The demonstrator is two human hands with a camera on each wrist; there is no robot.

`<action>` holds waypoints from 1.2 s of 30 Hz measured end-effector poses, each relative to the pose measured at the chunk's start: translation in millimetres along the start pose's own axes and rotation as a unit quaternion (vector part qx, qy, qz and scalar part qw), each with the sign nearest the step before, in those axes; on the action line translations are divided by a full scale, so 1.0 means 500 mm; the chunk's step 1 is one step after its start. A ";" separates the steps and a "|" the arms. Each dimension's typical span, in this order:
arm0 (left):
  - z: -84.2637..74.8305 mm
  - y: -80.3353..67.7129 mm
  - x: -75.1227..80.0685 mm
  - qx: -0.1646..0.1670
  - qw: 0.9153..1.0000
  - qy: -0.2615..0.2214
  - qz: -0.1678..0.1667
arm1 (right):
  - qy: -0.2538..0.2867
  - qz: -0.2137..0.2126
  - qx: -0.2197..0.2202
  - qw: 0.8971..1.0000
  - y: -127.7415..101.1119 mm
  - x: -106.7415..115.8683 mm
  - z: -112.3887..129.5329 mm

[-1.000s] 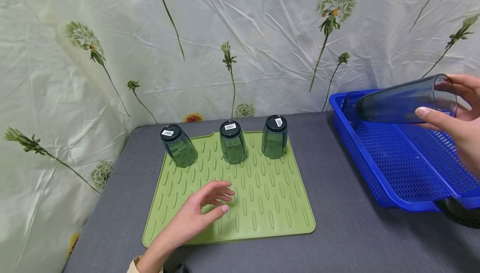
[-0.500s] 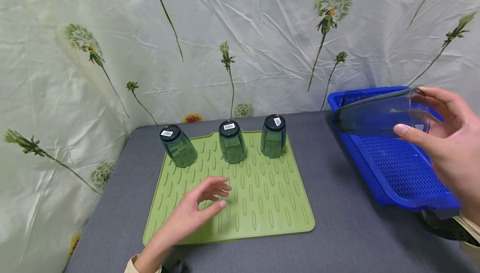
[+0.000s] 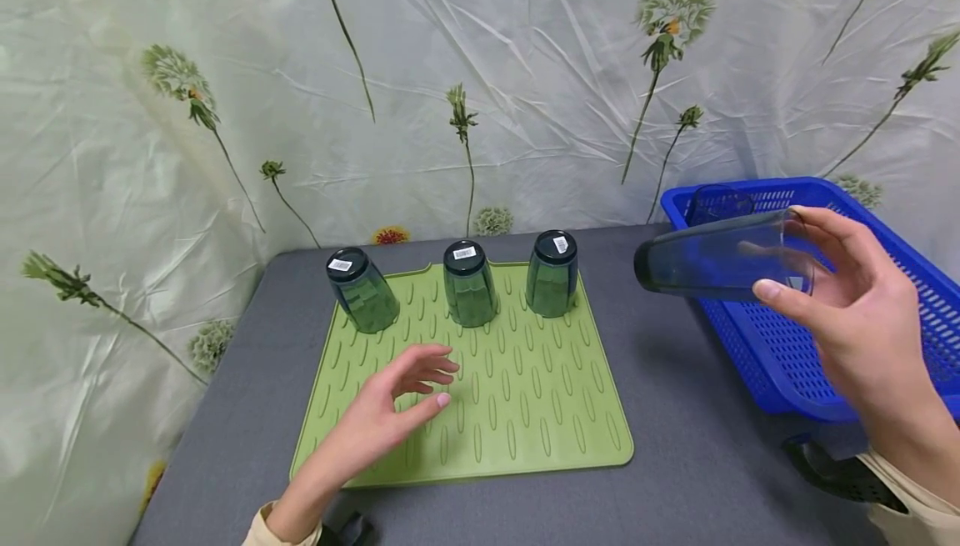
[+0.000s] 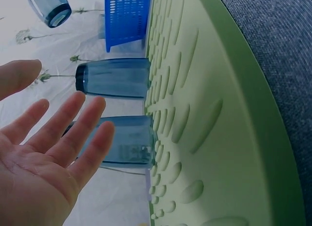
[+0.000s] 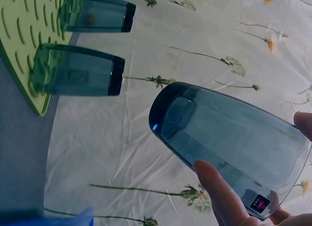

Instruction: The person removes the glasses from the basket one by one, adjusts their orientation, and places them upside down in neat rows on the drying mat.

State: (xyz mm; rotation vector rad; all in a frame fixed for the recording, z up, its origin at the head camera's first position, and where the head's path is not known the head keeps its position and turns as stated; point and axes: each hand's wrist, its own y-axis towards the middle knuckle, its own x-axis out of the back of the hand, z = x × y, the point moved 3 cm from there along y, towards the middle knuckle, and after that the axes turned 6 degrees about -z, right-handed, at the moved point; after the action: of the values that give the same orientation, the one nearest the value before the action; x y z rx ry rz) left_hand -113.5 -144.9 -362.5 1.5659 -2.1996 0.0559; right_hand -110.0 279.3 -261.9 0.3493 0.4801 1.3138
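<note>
My right hand [image 3: 862,304] grips a blue tinted drinking glass [image 3: 712,258] near its rim, thumb on the near side. The glass lies sideways in the air, its thick dark base pointing left, at the basket's left edge in the head view. In the right wrist view the glass [image 5: 229,138] shows a small dark label by the rim. My left hand [image 3: 397,400] hovers over the green ribbed mat [image 3: 525,413] with relaxed fingers, holding nothing. Three glasses stand upside down along the mat's back edge: left [image 3: 363,292], middle [image 3: 470,283] and right [image 3: 552,275], each with a white sticker on its base.
A blue perforated plastic basket [image 3: 750,346] stands on the right of the grey cloth-covered table [image 3: 675,463]. Another clear glass [image 3: 720,202] shows at the basket's back left corner. A white curtain with dandelion prints [image 3: 375,171] hangs behind the table.
My right hand has carried the glass leftward and lower, from above the basket to its left edge. The left hand has shifted only slightly; the three glasses on the mat stay put.
</note>
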 end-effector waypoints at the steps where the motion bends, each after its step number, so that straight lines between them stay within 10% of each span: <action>1: 0.001 0.000 0.001 0.002 1.000 0.000 -0.002 | 0.010 0.001 -0.001 1.000 -0.002 -0.003 -0.002; 36: 0.014 0.008 -0.023 -0.001 0.999 0.005 -0.038 | 0.061 0.074 -0.070 0.993 -0.063 -0.092 -0.094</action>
State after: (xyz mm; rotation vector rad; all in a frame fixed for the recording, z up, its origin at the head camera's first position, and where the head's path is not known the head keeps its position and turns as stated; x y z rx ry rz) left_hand -116.3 -134.9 -372.3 1.6444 -2.1296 0.0383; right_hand -116.5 226.4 -311.6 0.1915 0.4690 1.5097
